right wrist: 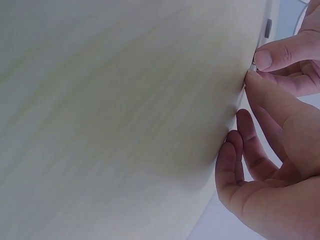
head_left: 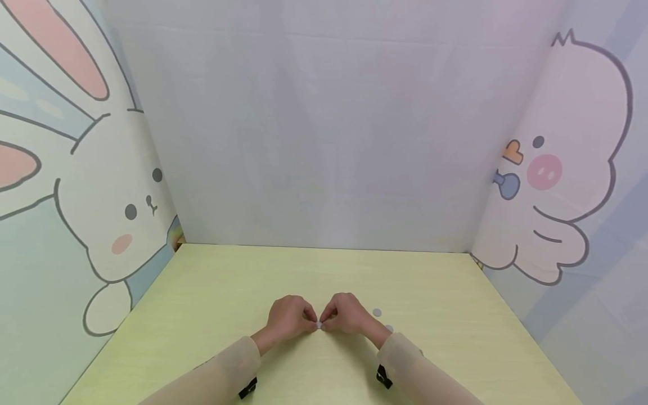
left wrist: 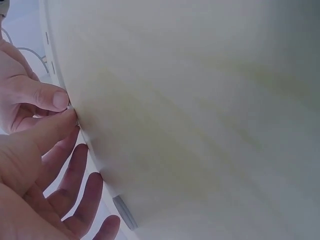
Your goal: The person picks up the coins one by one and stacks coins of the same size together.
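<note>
On the table, a small light-grey round disc [head_left: 319, 324] lies between the fingertips of both hands, mostly covered by them. My left hand [head_left: 291, 316] pinches its left edge with thumb and forefinger, while my right hand [head_left: 346, 314] pinches it from the right. In the left wrist view, the left hand [left wrist: 37, 175] has its other fingers spread, tips at the tabletop. The right wrist view has the right hand [right wrist: 280, 175] with its other fingers bent beside the surface, and the two thumbs nearly meeting at the disc.
Right of the hands, two more grey discs lie on the pale wooden table [head_left: 243, 275]: a farther disc [head_left: 377, 312] and a nearer disc [head_left: 389, 328] beside the right wrist. A grey curtain [head_left: 324, 140] closes the back; printed cartoon panels flank both sides.
</note>
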Action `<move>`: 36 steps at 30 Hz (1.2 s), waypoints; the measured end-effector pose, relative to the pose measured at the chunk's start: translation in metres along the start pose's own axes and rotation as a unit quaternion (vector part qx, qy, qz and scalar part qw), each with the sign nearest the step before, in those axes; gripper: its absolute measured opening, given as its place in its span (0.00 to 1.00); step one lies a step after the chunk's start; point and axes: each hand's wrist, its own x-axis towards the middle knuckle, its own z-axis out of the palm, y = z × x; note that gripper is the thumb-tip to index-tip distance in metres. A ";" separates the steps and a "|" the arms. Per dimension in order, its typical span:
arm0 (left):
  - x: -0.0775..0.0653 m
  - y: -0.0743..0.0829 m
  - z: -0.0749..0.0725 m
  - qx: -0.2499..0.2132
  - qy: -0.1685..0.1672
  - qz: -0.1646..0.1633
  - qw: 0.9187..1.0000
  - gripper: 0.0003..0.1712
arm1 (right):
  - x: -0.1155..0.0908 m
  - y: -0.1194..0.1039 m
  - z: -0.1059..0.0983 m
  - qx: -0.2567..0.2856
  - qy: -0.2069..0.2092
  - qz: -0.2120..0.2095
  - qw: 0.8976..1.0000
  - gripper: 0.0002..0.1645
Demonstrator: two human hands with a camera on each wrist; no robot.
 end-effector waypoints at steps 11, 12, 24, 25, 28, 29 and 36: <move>0.001 -0.002 0.003 0.005 0.009 0.009 1.000 0.07 | 0.001 0.003 0.002 0.000 0.002 0.006 1.000 0.04; 0.001 -0.002 0.002 0.006 0.009 0.009 1.000 0.07 | 0.001 0.003 0.002 0.000 0.003 0.005 1.000 0.04; -0.001 0.001 0.003 0.011 0.014 0.006 1.000 0.08 | -0.001 0.002 0.002 0.003 0.014 0.009 1.000 0.05; -0.001 0.002 0.003 0.012 0.015 0.006 1.000 0.08 | -0.001 0.002 0.002 0.002 0.014 0.008 1.000 0.05; -0.001 0.003 0.003 0.013 0.017 0.004 1.000 0.08 | -0.002 0.002 0.001 0.000 0.012 0.002 1.000 0.05; -0.001 0.003 0.003 0.014 0.018 0.005 1.000 0.08 | -0.003 0.002 0.000 -0.001 0.011 -0.002 1.000 0.05; -0.001 0.003 0.001 0.015 0.014 0.002 1.000 0.09 | -0.008 0.009 -0.012 -0.022 0.028 -0.020 0.999 0.07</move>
